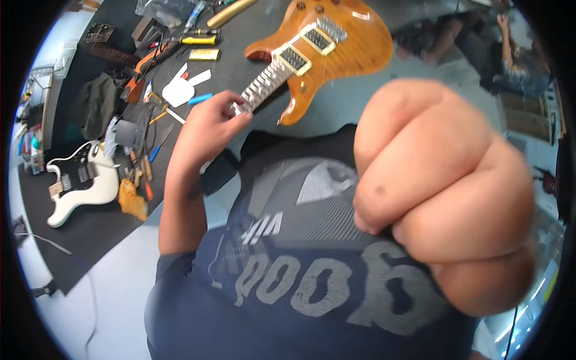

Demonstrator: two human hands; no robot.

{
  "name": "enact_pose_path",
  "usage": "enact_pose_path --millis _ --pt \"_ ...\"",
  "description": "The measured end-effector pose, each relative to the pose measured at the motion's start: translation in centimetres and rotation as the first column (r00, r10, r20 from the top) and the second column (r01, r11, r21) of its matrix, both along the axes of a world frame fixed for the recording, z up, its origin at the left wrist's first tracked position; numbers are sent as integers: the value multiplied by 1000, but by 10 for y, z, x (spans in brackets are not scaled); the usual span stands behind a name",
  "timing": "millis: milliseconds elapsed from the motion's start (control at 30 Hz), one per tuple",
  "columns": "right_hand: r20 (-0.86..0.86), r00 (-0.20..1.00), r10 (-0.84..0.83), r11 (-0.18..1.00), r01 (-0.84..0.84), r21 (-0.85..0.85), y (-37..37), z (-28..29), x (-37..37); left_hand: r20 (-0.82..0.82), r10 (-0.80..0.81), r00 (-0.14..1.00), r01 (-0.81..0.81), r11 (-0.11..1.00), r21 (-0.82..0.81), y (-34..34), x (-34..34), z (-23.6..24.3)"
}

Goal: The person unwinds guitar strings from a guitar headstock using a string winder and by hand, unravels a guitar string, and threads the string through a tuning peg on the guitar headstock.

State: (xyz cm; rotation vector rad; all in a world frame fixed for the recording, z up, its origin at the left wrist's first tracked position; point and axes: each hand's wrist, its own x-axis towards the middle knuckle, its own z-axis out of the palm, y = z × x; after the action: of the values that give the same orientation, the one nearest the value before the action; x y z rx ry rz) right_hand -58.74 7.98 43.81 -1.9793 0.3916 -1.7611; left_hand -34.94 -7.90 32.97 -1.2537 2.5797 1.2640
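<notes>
My left hand (213, 123) grips the neck (263, 84) of an amber electric guitar (357, 45), whose body lies on the dark bench top at the top centre. The thumb lies over the strings, and the neck's end is hidden behind the fingers. My right hand (444, 192) fills the right side, very close to the camera, its fingers curled tightly. What they hold, if anything, is hidden. A blue stick-like item (200, 99) lies beside my left hand, near white cut pieces (178, 90).
The dark bench (66, 252) holds a white guitar body (81, 201), a yellow cloth (132, 201), scattered hand tools (198, 39) and a black bag (99, 102). A pale floor (120, 288) shows at lower left. Another person (504, 54) appears at the far upper right.
</notes>
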Motion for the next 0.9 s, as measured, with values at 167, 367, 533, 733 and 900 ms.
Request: enact_pose_path --millis 167,367,533,733,900 --pt "524 840 -143 990 113 90 35 64 52 133 -307 942 306 952 26 32 -51 81" --pt "-26 988 154 950 -140 279 99 57 -61 144 -515 845 527 848 -62 76 -151 99" --pt "-453 872 185 915 15 402 215 76 -158 -9 -774 633 774 633 15 167 -251 98" --pt "-398 911 111 838 129 530 304 115 -257 -58 -943 327 912 298 281 237 -364 105" --pt "-429 903 11 791 255 557 356 121 -318 3 -964 266 942 260 212 268 -449 96"
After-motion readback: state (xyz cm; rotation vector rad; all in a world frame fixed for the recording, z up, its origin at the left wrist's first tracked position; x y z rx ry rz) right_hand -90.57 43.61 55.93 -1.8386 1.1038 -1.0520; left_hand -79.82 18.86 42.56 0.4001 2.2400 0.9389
